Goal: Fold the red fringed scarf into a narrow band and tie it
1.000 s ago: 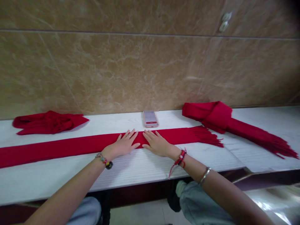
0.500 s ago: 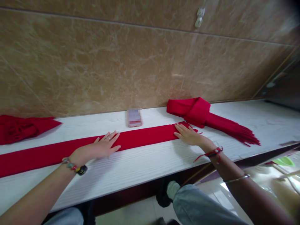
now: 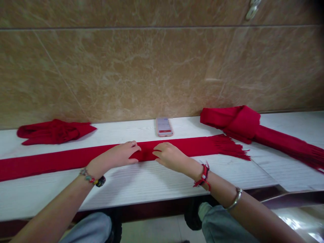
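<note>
A long red scarf lies flat in a folded strip, its fringed end spread at the right. My left hand, with a ring and a beaded bracelet at the wrist, rests on the middle of the strip. Its fingers are bent and the thumb stands apart from them. Just right of it, my right hand touches the same strip with curved fingers and a separated thumb. A short stretch of red cloth shows between the two hands. Neither hand visibly grips the cloth.
Behind the strip a phone lies on the white tabletop. A crumpled red cloth is at the back left. Another red scarf, folded over itself with a fringed tail, is at the back right. A tiled wall borders the table.
My right hand has moved left from the fringed end to the middle, close to my left hand, uncovering the fringe. Both hands' fingers are more bent. The view has shifted left.
</note>
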A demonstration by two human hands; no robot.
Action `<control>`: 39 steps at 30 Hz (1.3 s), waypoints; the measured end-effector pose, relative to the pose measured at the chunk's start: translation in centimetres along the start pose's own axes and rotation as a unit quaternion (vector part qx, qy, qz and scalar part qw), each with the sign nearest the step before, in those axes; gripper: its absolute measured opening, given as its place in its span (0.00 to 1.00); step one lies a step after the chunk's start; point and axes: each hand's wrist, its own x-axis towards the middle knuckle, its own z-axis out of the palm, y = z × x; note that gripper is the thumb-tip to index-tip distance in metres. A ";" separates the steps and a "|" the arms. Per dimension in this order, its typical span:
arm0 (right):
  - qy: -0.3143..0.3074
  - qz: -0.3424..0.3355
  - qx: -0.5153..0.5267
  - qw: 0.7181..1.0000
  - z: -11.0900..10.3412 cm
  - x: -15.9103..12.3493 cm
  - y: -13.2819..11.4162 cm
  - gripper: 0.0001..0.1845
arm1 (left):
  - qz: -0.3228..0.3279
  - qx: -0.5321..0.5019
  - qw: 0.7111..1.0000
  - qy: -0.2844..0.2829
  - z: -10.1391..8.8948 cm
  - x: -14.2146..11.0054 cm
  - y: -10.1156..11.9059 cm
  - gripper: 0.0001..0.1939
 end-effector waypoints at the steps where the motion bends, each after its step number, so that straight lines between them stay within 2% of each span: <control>1: -0.013 0.006 -0.001 1.000 0.0 0.5 -0.3 0.09 | 0.010 0.002 1.000 0.003 0.1 -0.3 -0.1 0.16; 5: -0.061 -0.001 -0.021 0.998 -0.3 1.1 -0.3 0.09 | 0.034 0.014 0.999 0.022 0.8 -1.1 -0.6 0.15; 9: -0.075 -0.033 -0.051 0.995 -0.4 0.9 -0.3 0.09 | 0.045 0.011 0.998 0.049 1.2 -1.4 -1.0 0.14; 16: -0.038 -0.038 -0.104 0.993 -0.1 0.7 -0.6 0.08 | 0.077 0.038 0.995 0.048 0.3 -1.6 -0.5 0.13; 20: 0.014 -0.039 -0.126 0.991 0.2 0.3 -0.3 0.10 | 0.064 0.073 0.993 0.066 -0.1 -1.8 -0.3 0.15; 23: 0.046 -0.067 -0.128 0.988 0.7 -0.2 0.1 0.10 | 0.065 0.064 0.993 0.070 -0.3 -2.0 0.0 0.14; 27: 0.049 -0.091 -0.125 0.987 1.4 -0.7 0.3 0.09 | 0.067 0.042 0.996 0.041 -0.2 -2.0 0.4 0.11; 32: 0.038 -0.092 -0.124 0.987 1.1 -0.6 0.3 0.08 | 0.053 0.008 0.998 0.022 -0.2 -1.7 0.7 0.05; 37: 0.047 -0.094 -0.052 0.993 1.2 -0.7 0.3 0.10 | 0.038 -0.004 0.995 0.092 1.3 -0.9 0.9 0.15; 39: 0.060 -0.097 -0.007 0.993 1.5 -0.9 0.4 0.12 | 0.026 -0.012 0.996 0.087 2.4 -0.6 1.1 0.21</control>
